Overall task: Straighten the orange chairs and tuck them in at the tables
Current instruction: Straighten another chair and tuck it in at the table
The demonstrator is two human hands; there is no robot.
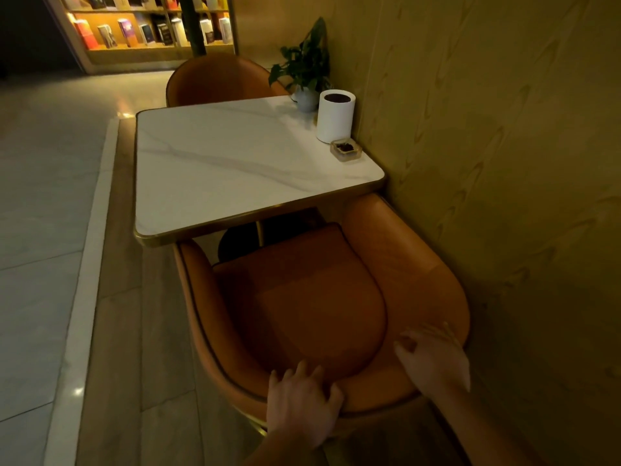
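An orange tub chair (309, 297) stands right below me, its seat facing a white marble table (228, 163) with a gold rim. The chair is turned slightly, its right arm under the table's near right corner and its left arm just short of the edge. My left hand (302, 401) grips the top of the chair's backrest at the near edge. My right hand (433, 358) holds the backrest rim further right, close to the wall. A second orange chair (218, 79) sits at the table's far side, its back tucked against the edge.
A wood-panelled wall (504, 163) runs along the right, close to the near chair. On the table by the wall stand a potted plant (305, 68), a white cylinder bin (335, 116) and a small ashtray (346, 149). A raised floor step (87, 230) runs along the left. Bookshelves (151, 25) lie beyond.
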